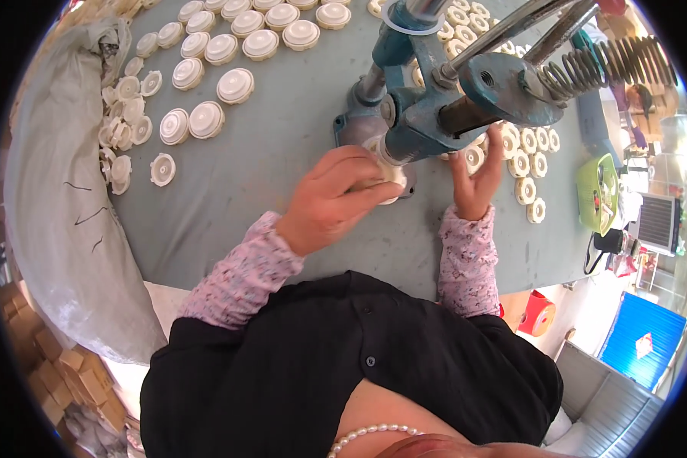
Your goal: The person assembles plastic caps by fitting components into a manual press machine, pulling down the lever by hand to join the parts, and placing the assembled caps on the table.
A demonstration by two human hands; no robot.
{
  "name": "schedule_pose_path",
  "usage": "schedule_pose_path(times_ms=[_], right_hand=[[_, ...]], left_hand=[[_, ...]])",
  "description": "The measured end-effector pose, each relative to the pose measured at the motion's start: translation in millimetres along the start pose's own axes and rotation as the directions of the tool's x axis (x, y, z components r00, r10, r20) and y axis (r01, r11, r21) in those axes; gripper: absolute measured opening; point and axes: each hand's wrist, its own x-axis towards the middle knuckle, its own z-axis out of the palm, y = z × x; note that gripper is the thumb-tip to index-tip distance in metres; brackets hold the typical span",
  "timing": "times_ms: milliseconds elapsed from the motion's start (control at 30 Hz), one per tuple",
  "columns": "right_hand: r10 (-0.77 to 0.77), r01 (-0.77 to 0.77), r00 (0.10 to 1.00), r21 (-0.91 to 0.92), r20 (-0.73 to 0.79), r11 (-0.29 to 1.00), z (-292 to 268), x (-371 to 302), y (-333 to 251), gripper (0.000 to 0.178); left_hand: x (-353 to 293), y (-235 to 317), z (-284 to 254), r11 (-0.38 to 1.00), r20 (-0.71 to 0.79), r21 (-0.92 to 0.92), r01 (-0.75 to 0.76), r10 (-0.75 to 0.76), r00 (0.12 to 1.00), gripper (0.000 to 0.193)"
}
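My left hand [330, 202] is closed on a white round plastic cap [391, 182] at the base of a blue-green hand press [420, 114]. The press's metal ram comes down right at the cap, and my fingers hide much of it. To the right of the press, my right hand [477, 183] reaches forward with thumb and finger apart. Between them, a white plastic ring [473, 159] lies on the table, touching or just short of my fingers. Part of this hand is hidden behind the press arm.
Several assembled white caps [235, 85] stand in rows at the far left, with loose notched rings [162, 169] beside them. More rings [525, 191] lie right of the press. A grey plastic bag [72, 198] lines the left edge; a green basket [599, 195] sits at the right. A large spring [611, 65] juts from the press.
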Motion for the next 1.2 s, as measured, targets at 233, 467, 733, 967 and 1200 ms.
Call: schedule_pose_path(times_ms=[233,467,733,967,1200], right_hand=[[0.058,-0.391,0.847,0.544,0.529,0.743,37.2,-15.8,-34.7,0.068],[0.047,-0.250,0.849,0.323,0.526,0.913,32.8,-18.5,-4.5,0.068],[0.223,-0.313,0.932,0.321,0.287,0.894,6.6,-14.8,-0.5,0.058],[0.213,-0.209,0.976,0.498,0.049,0.841,-26.4,40.6,-35.6,0.044],[-0.315,0.328,0.945,0.224,-0.092,0.918,-68.9,148.4,-84.2,0.029]], left_hand=[[-1.3,-20.5,15.6,0.998,0.041,-0.039,-0.041,0.042,0.998,0.052],[10.0,-22.4,24.3,0.892,0.077,-0.176,0.416,-0.409,0.909,0.076],[-4.6,-36.1,39.9,0.955,-0.032,-0.103,0.280,-0.284,0.958,0.074],[-3.4,-56.3,31.1,0.954,0.064,-0.115,0.278,-0.272,0.960,0.075],[-1.6,-35.2,35.7,0.959,0.027,0.068,0.274,-0.276,0.961,0.073]])
